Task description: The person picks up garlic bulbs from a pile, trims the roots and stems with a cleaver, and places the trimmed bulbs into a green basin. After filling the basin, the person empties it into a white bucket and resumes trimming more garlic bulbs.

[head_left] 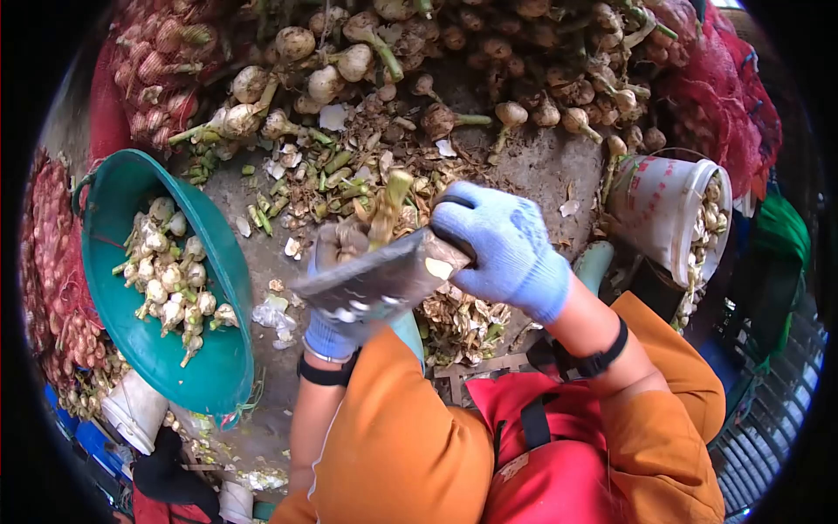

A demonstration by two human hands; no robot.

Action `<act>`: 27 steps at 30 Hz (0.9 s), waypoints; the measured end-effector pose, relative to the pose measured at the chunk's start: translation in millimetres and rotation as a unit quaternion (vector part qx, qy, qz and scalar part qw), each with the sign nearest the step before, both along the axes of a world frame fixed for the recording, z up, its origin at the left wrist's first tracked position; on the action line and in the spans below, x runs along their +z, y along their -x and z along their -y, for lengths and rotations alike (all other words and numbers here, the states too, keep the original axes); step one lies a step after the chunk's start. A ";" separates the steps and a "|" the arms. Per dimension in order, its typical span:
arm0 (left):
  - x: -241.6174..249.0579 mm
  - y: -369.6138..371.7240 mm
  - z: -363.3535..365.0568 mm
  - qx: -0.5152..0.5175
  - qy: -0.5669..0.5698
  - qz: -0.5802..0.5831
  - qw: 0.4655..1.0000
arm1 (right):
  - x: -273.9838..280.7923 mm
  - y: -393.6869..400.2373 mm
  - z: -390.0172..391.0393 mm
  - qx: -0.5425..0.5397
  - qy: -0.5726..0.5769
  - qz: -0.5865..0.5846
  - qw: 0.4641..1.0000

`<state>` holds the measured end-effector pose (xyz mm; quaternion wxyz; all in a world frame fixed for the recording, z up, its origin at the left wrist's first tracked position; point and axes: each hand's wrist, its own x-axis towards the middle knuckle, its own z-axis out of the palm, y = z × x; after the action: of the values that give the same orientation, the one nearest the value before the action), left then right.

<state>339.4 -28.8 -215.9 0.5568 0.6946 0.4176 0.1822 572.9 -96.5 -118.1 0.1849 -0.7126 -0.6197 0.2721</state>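
My right hand (506, 249), in a light blue knit glove, is closed round the dark handle of a broad-bladed knife (362, 284). The blade points left and crosses in front of my left hand (330, 339), hiding much of that glove. My left fingers curl round a garlic bulb, itself mostly hidden, whose thick stem (390, 205) sticks up behind the blade. Beneath both hands lies a heap of dry garlic skins (467, 327). Cut stem pieces (336, 163) are scattered on the floor beyond them.
On the left, a green basin (166, 367) holds trimmed garlic bulbs (170, 271). A large pile of untrimmed garlic (349, 61) fills the far side. At right, a white bucket (650, 205) lies tilted with garlic at its mouth. Red mesh sacks (729, 96) stand behind it.
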 end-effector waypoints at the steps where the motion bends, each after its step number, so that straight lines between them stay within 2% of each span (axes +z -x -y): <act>1: 13.2 -10.0 1.1 -0.004 -0.001 0.004 1.000 | -22.9 -4.0 4.3 0.008 0.000 -0.007 1.000; 2: 21.9 -15.9 1.8 0.072 0.136 0.123 0.980 | -61.3 -21.3 12.8 -0.027 0.095 -0.015 0.995; 3: 26.1 -17.0 1.6 0.146 0.265 0.238 0.923 | -81.4 -39.4 23.1 -0.053 0.216 0.050 0.974; 4: 24.4 -6.2 -6.0 0.132 0.261 0.243 0.925 | -87.1 -57.2 33.3 -0.089 0.308 0.044 0.946; 5: 26.4 -8.5 -14.0 0.131 0.255 0.244 0.926 | -91.4 -64.7 41.6 -0.153 0.316 -0.008 0.936; 7: 42.3 -2.8 -7.0 0.095 0.250 0.241 0.933 | -92.2 -67.8 58.0 -0.206 0.266 -0.063 0.940; 9: 25.9 -3.6 -11.2 0.065 0.209 0.264 0.939 | -90.2 -62.8 57.8 -0.203 0.264 -0.070 0.940; 11: 28.5 -8.7 -5.8 0.053 0.259 0.318 0.910 | -85.9 -61.9 56.9 -0.196 0.272 -0.072 0.939; 12: 25.3 -9.1 -6.2 0.021 0.220 0.311 0.924 | -85.7 -60.3 60.1 -0.194 0.263 -0.075 0.942; 13: 25.3 -6.3 -7.9 0.014 0.227 0.311 0.923 | -85.6 -59.7 63.0 -0.195 0.253 -0.075 0.944; 15: 18.7 -5.9 -16.1 0.057 0.214 0.279 0.934 | -103.2 -60.6 77.8 -0.205 0.238 -0.107 0.943; 16: 3.0 4.4 -32.2 0.058 0.294 0.252 0.920 | -109.7 -57.0 84.1 -0.209 0.188 -0.095 0.955; 17: -18.5 4.2 -45.8 0.048 0.375 0.222 0.899 | -114.4 -57.2 93.8 -0.218 0.158 -0.133 0.954; 18: -23.8 -21.6 -47.1 0.067 0.343 0.204 0.914 | -105.7 -56.4 95.0 -0.244 0.222 -0.163 0.930; 19: -13.9 -49.3 -50.8 0.089 0.305 0.183 0.930 | -96.2 -53.3 94.4 -0.233 0.203 -0.150 0.939; 21: 88.1 -119.7 -8.7 -0.002 0.294 0.236 0.926 | -88.0 -47.2 96.8 -0.282 0.244 -0.228 0.899; 22: 121.2 -143.4 17.3 -0.162 0.289 0.333 0.883 | -112.6 -41.0 103.8 -0.281 0.191 -0.187 0.922; 23: 141.7 -160.0 30.0 -0.309 0.268 0.420 0.810 | -153.8 -35.7 123.3 -0.194 0.017 -0.007 0.981; 24: 145.0 -166.5 21.7 -0.434 0.254 0.367 0.783 | -150.5 -32.2 119.8 -0.242 0.062 -0.185 0.950; 25: 147.4 -171.7 12.7 -0.549 0.234 0.304 0.743 | -150.5 -32.1 115.3 -0.279 0.102 -0.361 0.884; 26: 160.8 -165.8 19.0 -0.432 0.329 0.233 0.806 | -152.7 -35.3 106.2 -0.280 0.042 -0.291 0.914; 27: 145.9 -164.8 13.7 -0.369 0.332 0.210 0.842 | -156.7 -38.4 100.0 -0.276 -0.020 -0.220 0.935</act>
<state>504.1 -42.6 -70.1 0.8543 0.5163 0.0390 -0.0447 611.3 -196.5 -274.8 0.3987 -0.7742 -0.3474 0.3477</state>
